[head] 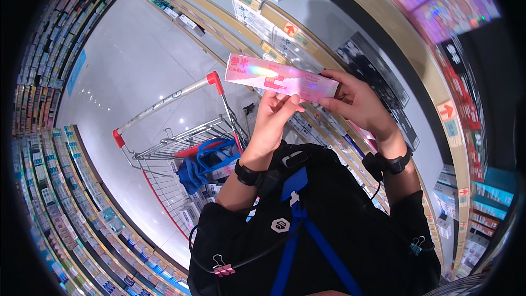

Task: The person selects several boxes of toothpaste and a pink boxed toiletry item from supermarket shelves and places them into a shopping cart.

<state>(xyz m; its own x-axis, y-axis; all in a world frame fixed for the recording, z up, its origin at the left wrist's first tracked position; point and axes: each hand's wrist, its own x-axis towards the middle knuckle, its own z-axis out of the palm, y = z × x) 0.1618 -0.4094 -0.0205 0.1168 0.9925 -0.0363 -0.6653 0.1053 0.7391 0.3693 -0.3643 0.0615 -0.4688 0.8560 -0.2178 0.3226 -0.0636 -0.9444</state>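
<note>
A long pink, shiny toothpaste box [283,77] is held up in front of the shelves, tilted slightly down to the right. My left hand [275,111] holds its lower edge near the middle, with the thumb on the front. At the right end, my right hand [355,98] grips the box between thumb and fingers. The box's printed face, with a bright glare spot, is turned up towards the view. Black straps with devices sit on both wrists.
A metal shopping cart [172,131] with a blue cloth bag [213,158] and boxes stands at the left. Shelves [304,37] of boxed goods curve along the right; more stocked shelves [70,197] line the far left across a shiny floor [111,70].
</note>
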